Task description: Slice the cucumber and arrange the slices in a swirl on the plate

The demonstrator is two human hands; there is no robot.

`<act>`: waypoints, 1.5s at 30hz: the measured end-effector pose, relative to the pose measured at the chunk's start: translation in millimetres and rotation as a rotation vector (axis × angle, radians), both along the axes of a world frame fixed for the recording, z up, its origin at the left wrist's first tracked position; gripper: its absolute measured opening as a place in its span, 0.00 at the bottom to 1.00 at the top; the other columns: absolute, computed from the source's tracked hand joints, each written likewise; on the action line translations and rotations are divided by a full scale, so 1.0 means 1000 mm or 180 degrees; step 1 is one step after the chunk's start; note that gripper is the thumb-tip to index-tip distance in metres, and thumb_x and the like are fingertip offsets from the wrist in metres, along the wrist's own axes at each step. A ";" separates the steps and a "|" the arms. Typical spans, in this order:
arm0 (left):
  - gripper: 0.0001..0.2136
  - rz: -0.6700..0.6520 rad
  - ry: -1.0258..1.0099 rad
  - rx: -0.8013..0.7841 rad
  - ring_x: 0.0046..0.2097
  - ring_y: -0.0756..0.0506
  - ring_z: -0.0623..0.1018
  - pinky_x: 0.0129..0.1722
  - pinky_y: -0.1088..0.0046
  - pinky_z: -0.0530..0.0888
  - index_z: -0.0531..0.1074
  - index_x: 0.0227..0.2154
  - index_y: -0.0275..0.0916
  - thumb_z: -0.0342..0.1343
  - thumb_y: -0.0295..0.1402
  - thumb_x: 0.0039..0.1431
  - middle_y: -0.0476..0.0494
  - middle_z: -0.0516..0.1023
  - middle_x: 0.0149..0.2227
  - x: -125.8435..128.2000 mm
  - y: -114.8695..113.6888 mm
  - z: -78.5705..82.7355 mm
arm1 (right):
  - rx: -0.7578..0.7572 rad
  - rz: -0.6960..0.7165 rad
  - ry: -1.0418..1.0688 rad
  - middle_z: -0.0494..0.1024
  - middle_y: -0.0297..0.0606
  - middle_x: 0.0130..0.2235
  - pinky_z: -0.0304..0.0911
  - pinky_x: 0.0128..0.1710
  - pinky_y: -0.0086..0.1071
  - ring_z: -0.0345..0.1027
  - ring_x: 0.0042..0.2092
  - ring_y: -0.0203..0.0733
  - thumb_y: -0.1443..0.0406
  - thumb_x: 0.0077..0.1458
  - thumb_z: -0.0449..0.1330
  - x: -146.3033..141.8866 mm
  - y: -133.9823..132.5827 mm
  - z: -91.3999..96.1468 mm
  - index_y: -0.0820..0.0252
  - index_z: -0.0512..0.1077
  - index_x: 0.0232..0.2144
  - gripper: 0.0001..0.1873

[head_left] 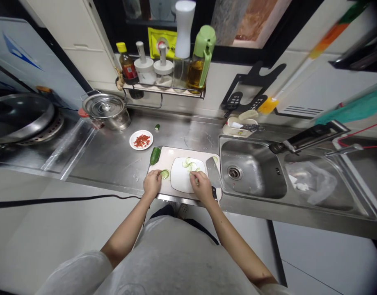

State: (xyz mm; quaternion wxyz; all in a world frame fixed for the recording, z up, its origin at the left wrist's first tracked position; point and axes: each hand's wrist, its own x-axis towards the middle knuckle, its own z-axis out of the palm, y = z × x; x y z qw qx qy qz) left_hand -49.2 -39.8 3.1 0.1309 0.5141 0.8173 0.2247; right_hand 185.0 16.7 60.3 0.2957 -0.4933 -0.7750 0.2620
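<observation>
A pale cutting board [170, 155] lies on the steel counter in front of me. On it rests a white square plate [182, 180] with several thin cucumber slices [188, 164]. My left hand [151, 182] is curled at the board's left edge, fingers closed on a stack of cucumber slices [165, 174]. My right hand [202, 186] pinches a single slice over the plate's right side. A piece of whole cucumber [155, 155] lies at the board's top left. A cleaver [213, 172] rests on the board's right edge, just beyond my right hand.
A small white dish of chopped red chilli [141, 140] and a cucumber end [157, 127] sit behind the board. A lidded steel pot [106, 110] and wok [19, 116] stand left. A double sink [252, 172] lies right. A rack of bottles [163, 88] hangs above.
</observation>
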 end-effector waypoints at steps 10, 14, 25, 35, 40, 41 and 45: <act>0.08 -0.0126 0.0220 0.0223 0.41 0.45 0.74 0.41 0.70 0.68 0.76 0.37 0.42 0.52 0.30 0.60 0.44 0.78 0.38 0.005 -0.006 -0.001 | -0.0192 0.0392 -0.0325 0.75 0.39 0.36 0.61 0.42 0.34 0.67 0.41 0.43 0.63 0.62 0.51 -0.023 -0.004 0.004 0.58 0.74 0.42 0.13; 0.05 -0.0046 -0.0286 0.0335 0.32 0.49 0.73 0.36 0.72 0.68 0.76 0.33 0.41 0.55 0.30 0.58 0.47 0.78 0.37 0.004 -0.006 0.018 | -0.0158 0.0629 -0.0594 0.74 0.40 0.38 0.61 0.43 0.35 0.65 0.43 0.44 0.64 0.62 0.52 -0.035 -0.002 0.009 0.58 0.74 0.45 0.13; 0.04 -0.0735 -0.1152 0.0717 0.30 0.52 0.71 0.33 0.76 0.69 0.76 0.32 0.41 0.57 0.32 0.55 0.48 0.77 0.34 0.015 0.007 0.068 | 0.0382 0.1135 -0.0783 0.73 0.42 0.40 0.58 0.42 0.36 0.60 0.43 0.45 0.65 0.63 0.52 -0.053 0.014 0.024 0.56 0.75 0.41 0.12; 0.19 0.0670 -0.3973 -0.0093 0.24 0.54 0.70 0.23 0.80 0.62 0.68 0.37 0.39 0.61 0.47 0.48 0.49 0.76 0.27 0.039 0.011 0.077 | 0.0704 0.0965 -0.0616 0.73 0.41 0.37 0.57 0.42 0.36 0.60 0.43 0.45 0.63 0.65 0.51 -0.033 0.018 0.031 0.56 0.75 0.38 0.13; 0.24 0.0755 -0.4704 -0.0335 0.27 0.54 0.73 0.24 0.82 0.63 0.67 0.41 0.40 0.66 0.42 0.43 0.47 0.77 0.31 0.040 0.019 0.084 | 0.0910 0.1047 -0.0755 0.74 0.40 0.37 0.56 0.41 0.35 0.59 0.42 0.44 0.64 0.65 0.50 -0.025 0.015 0.033 0.56 0.76 0.39 0.13; 0.25 0.0750 -0.4745 -0.0359 0.27 0.54 0.73 0.24 0.82 0.63 0.67 0.42 0.40 0.68 0.40 0.41 0.48 0.77 0.31 0.041 0.021 0.085 | 0.0914 0.1056 -0.0781 0.74 0.40 0.37 0.56 0.41 0.35 0.59 0.41 0.43 0.64 0.65 0.50 -0.024 0.014 0.033 0.56 0.76 0.39 0.13; 0.28 0.0687 -0.4770 -0.0320 0.26 0.55 0.72 0.24 0.82 0.62 0.68 0.43 0.41 0.70 0.36 0.36 0.53 0.73 0.28 0.042 0.024 0.084 | 0.0781 0.1051 -0.0758 0.74 0.40 0.37 0.56 0.42 0.35 0.60 0.42 0.44 0.63 0.65 0.49 -0.019 0.011 0.029 0.57 0.75 0.39 0.14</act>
